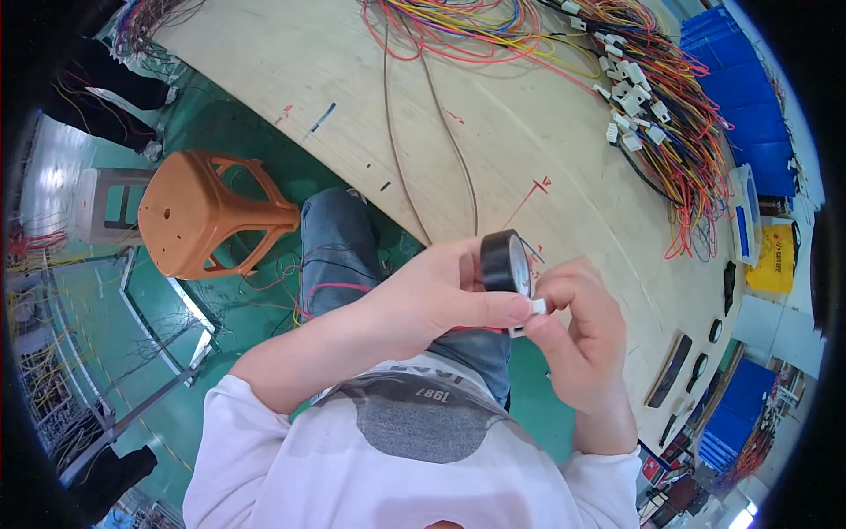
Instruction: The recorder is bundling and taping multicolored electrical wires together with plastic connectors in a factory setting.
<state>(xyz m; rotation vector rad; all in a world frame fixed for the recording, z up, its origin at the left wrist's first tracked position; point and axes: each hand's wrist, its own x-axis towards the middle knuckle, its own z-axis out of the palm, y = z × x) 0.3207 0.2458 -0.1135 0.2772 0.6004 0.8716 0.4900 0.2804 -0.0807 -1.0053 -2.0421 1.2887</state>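
My L hand (441,289) grips the blk tape roll (498,264), just R of frame ctr; my R hand (585,335) pinches the white connector (538,307) just below it. Connector's prob. light, stiff, smooth plastic: best held by its sides; roll by its rim.

We look over a pale plywood-like worktable (529,115) above a glossy green floor (207,115). Beside it we see an orange plastic stool (176,220), with a grey stool (92,207) just left. Blue panels (736,79) line our far right; a bright light (743,518) glares at lower right.
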